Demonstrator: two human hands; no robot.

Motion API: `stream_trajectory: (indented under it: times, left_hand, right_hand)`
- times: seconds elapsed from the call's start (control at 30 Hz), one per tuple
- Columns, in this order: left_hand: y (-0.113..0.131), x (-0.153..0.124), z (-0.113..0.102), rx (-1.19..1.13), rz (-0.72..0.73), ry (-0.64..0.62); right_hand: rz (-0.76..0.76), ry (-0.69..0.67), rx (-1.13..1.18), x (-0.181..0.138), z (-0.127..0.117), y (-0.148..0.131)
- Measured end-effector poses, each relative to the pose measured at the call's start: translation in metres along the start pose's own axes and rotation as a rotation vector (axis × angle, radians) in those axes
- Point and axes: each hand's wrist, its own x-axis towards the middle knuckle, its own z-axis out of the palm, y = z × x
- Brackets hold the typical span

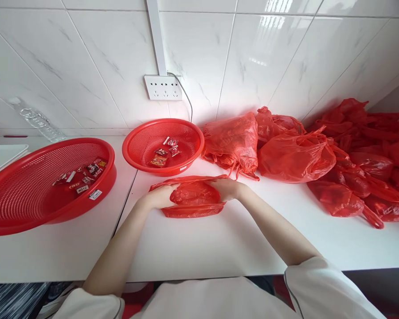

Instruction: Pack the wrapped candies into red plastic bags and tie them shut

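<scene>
A red plastic bag (195, 212) lies on the white tabletop in front of me, its mouth spread wide. My left hand (161, 196) grips the bag's left side, with fingertips reaching into the opening. At the opposite side, my right hand (226, 188) has hold of the rim, and its fingers are partly hidden by the plastic. Just behind the bag stands a round red basket (133, 150) holding several small wrapped snacks (159, 160). To the left, a larger red basket (111, 177) sits tilted, with more small snack packets (86, 173) gathered at its right side.
Filled red bags (295, 155) stand along the wall at right, beside a big heap of knotted red bags (379, 164). A clear plastic bottle (41, 122) leans at the back left near a white tray (3, 156). A power socket (162, 87) with a cable is on the tiled wall.
</scene>
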Motion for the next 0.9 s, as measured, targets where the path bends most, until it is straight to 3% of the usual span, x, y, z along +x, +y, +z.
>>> stream_trajectory:
  times: [0.07, 0.17, 0.23, 0.3, 0.37, 0.43, 0.5, 0.6, 0.67, 0.73, 0.9]
  left_hand:
    - [0.01, -0.01, -0.007, -0.041, 0.054, 0.092]
    - [0.027, -0.025, -0.021, -0.21, 0.116, 0.392]
    - [0.029, -0.028, -0.031, -0.212, -0.061, 0.688]
    - [0.018, -0.023, -0.039, -0.079, -0.359, 0.969]
    - [-0.003, -0.013, -0.044, -0.022, -0.602, 1.092]
    - [-0.026, -0.003, -0.044, -0.272, -0.684, 1.056]
    - [-0.045, 0.006, -0.041, -0.753, -0.669, 0.871]
    - [-0.061, 0.013, -0.032, -1.145, -0.533, 0.603]
    - [-0.066, 0.015, -0.026, -1.329, -0.411, 0.515]
    - [-0.069, 0.016, -0.019, -1.443, -0.327, 0.526]
    - [-0.063, 0.023, -0.003, -1.451, -0.187, 0.734]
  right_hand:
    - [0.002, -0.007, 0.015, -0.001, -0.008, -0.004]
    - [-0.006, 0.038, 0.049, -0.006, -0.024, -0.015]
    - [-0.015, 0.089, 0.106, -0.011, -0.034, -0.024]
    - [-0.024, 0.136, 0.183, -0.016, -0.042, -0.033]
    - [-0.048, 0.172, 0.251, -0.02, -0.049, -0.041]
    - [-0.093, 0.207, 0.307, -0.023, -0.052, -0.046]
    - [-0.137, 0.232, 0.347, -0.024, -0.054, -0.048]
    - [-0.156, 0.244, 0.383, -0.025, -0.054, -0.046]
    - [-0.145, 0.246, 0.398, -0.026, -0.053, -0.041]
    - [-0.143, 0.257, 0.413, -0.028, -0.054, -0.035]
    - [-0.151, 0.317, 0.481, -0.037, -0.059, -0.017]
